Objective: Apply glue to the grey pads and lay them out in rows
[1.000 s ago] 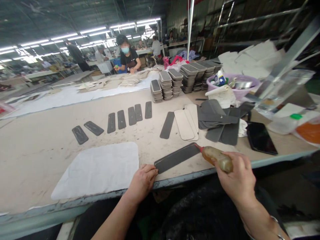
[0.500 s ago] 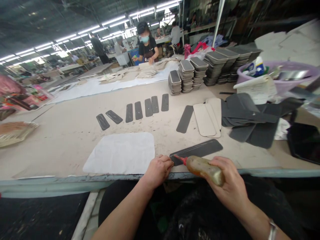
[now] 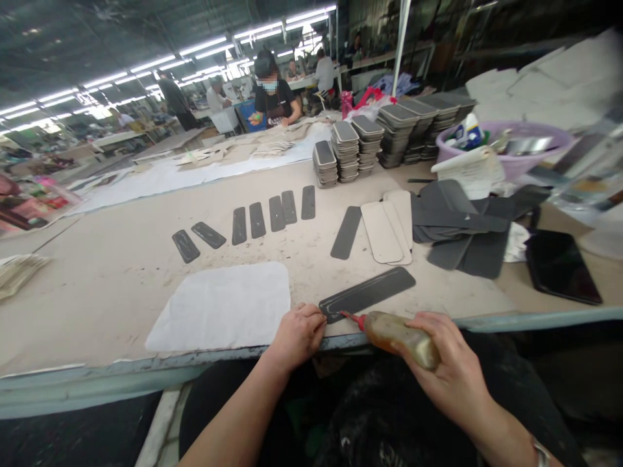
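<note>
My right hand (image 3: 448, 363) is wrapped round a yellowish glue bottle (image 3: 396, 334), which lies tilted with its red nozzle (image 3: 354, 320) pointing left. The nozzle tip is at the near edge of a long dark grey strip (image 3: 370, 293) with rounded corners. Pale glue lines run along the strip's far side and round its left end. At that left end, my left hand (image 3: 300, 334) has its fingers closed together on the strip's corner; the fingertips are partly hidden. Left of it lies a white sheet (image 3: 221, 305) on the table.
Several small dark pieces (image 3: 257, 220) with shiny streaks lie in a row. Beige panels (image 3: 382, 233) and dark panels (image 3: 467, 227) are on the right, near a black tablet-like device (image 3: 564, 266). Behind stand stacked pieces (image 3: 346, 152) and a purple basin (image 3: 530, 162). A co-worker (image 3: 275, 97) stands beyond.
The nozzle has moved from the strip's left end to its near edge, and the glue line now curves round that end. The whole view has shifted slightly.
</note>
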A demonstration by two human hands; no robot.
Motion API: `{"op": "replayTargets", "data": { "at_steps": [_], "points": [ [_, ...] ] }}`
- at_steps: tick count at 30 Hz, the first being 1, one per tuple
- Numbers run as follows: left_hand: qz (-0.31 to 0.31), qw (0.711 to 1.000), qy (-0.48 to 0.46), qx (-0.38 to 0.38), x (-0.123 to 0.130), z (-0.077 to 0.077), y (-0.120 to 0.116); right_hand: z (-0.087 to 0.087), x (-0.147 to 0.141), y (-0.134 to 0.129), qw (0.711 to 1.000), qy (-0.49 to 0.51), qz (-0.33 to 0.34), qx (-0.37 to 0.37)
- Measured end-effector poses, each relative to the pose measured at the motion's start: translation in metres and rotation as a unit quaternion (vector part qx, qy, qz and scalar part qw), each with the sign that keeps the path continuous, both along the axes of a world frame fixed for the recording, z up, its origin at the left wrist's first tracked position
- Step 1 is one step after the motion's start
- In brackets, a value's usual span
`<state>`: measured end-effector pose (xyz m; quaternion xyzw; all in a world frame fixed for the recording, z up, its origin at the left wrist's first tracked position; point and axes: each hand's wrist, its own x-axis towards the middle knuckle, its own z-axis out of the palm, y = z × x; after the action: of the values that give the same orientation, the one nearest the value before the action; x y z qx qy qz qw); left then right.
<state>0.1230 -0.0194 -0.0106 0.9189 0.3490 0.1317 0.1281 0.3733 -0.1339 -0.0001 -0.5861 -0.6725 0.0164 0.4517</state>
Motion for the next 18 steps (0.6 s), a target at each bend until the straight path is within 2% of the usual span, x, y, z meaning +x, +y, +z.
{"op": "replayTargets", "data": {
  "at_steps": [8, 12, 15, 18],
  "points": [
    [0.015, 1.0, -0.021, -0.008, 0.003, 0.001, 0.001, -0.004, 0.044, -0.012, 0.986, -0.054, -0.152, 0.043],
    [0.015, 1.0, -0.01, -0.011, 0.003, -0.002, 0.001, -0.006, 0.053, -0.013, 0.97, -0.086, -0.218, 0.067],
    [0.02, 1.0, -0.004, -0.015, 0.004, -0.002, -0.001, -0.003, 0.043, -0.009, 0.972, -0.082, -0.206, 0.076],
    [0.028, 0.999, 0.005, -0.019, 0.006, 0.0, -0.002, 0.0, 0.024, -0.003, 0.989, -0.032, -0.128, 0.067]
  ]
}}
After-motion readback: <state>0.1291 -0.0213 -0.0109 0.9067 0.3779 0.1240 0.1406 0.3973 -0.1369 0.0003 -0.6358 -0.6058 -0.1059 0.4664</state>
